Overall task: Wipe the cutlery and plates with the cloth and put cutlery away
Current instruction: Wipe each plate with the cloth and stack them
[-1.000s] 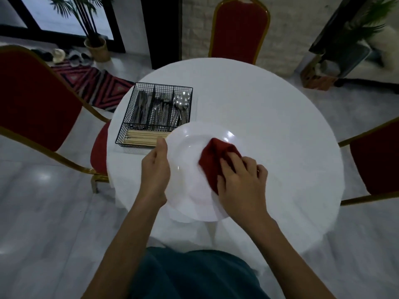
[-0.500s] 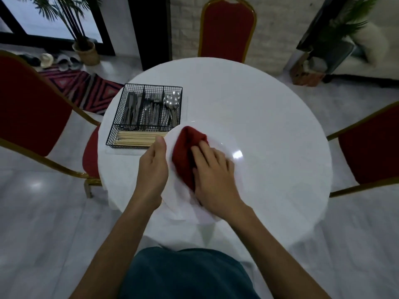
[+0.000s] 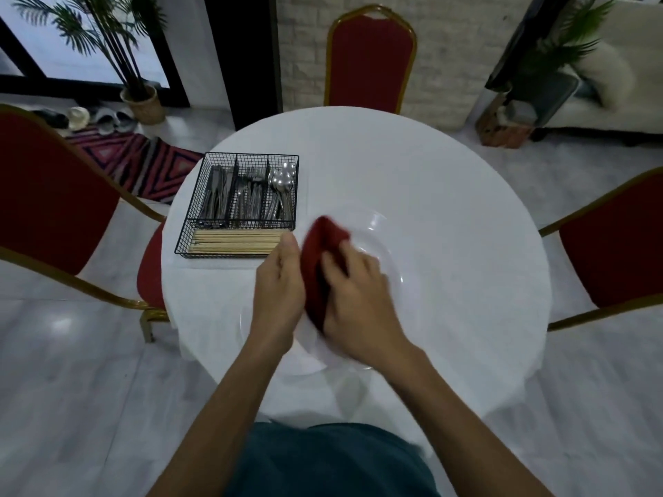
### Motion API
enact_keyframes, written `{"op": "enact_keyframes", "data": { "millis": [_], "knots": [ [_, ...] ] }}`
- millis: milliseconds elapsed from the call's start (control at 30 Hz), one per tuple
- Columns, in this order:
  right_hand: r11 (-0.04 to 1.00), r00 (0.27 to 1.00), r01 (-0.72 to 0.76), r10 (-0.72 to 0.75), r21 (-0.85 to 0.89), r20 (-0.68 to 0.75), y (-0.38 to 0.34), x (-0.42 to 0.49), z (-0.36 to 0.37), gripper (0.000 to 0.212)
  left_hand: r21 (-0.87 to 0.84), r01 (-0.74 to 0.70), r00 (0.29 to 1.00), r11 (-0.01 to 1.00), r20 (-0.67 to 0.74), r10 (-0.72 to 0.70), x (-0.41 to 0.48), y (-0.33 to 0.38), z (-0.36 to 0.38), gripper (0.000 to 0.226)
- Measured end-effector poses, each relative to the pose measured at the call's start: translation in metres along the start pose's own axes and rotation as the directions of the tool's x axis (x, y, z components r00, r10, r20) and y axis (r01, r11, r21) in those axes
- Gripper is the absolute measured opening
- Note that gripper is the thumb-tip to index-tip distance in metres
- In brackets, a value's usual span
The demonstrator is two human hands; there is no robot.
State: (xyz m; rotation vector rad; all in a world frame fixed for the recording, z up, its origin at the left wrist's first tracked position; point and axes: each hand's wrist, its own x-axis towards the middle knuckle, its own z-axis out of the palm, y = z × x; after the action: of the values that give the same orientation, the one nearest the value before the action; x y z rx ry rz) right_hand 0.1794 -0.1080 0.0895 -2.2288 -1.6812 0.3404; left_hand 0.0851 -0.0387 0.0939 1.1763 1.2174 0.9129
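1. Head view, the task's things: a white plate [image 3: 382, 245] sits at the near-left part of the round white worktop [image 3: 448, 166], in front of the person. Whether it lies flat or is tipped up, I cannot tell.
2. The left hand [image 3: 278, 285] grips the plate's left rim, thumb pointing away from the person.
3. The right hand [image 3: 353, 299], blurred, holds a red cloth [image 3: 321, 256] against the plate's left half, its fingers bent over the fabric.
4. The cloth is folded into a long shape. Its long axis runs from the far rim toward the person, and it lies between the two hands, touching both.
5. A black wire basket [image 3: 190, 224] stands just left of the plate, beyond the left hand.
6. Its three far compartments hold knives [image 3: 215, 191] on the left, forks [image 3: 251, 195] in the middle and spoons [image 3: 283, 181] on the right. All lie lengthwise away from the person, with the spoon bowls at the far end.
7. The basket's near compartment holds chopsticks [image 3: 233, 242] lying crosswise, left to right. Their right ends are close by the left thumb.
8. Around the worktop stand red chairs with gold frames: one on the far side [image 3: 371, 55], one on the left [image 3: 53, 195] and one on the right [image 3: 617, 238].
9. A patterned rug [image 3: 143, 163] and a potted plant [image 3: 141, 102] are on the floor beyond the left chair.
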Motion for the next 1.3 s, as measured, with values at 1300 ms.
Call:
{"op": "enact_keyframes", "data": {
  "millis": [1300],
  "knots": [
    [0.973, 0.999, 0.030, -0.026, 0.229, -0.023, -0.005, -0.010, 0.017, 0.041, 0.041, 0.003, 0.992, 0.999, 0.126, -0.008, 0.014, 0.005, -0.003, 0.033]
  ]
}}
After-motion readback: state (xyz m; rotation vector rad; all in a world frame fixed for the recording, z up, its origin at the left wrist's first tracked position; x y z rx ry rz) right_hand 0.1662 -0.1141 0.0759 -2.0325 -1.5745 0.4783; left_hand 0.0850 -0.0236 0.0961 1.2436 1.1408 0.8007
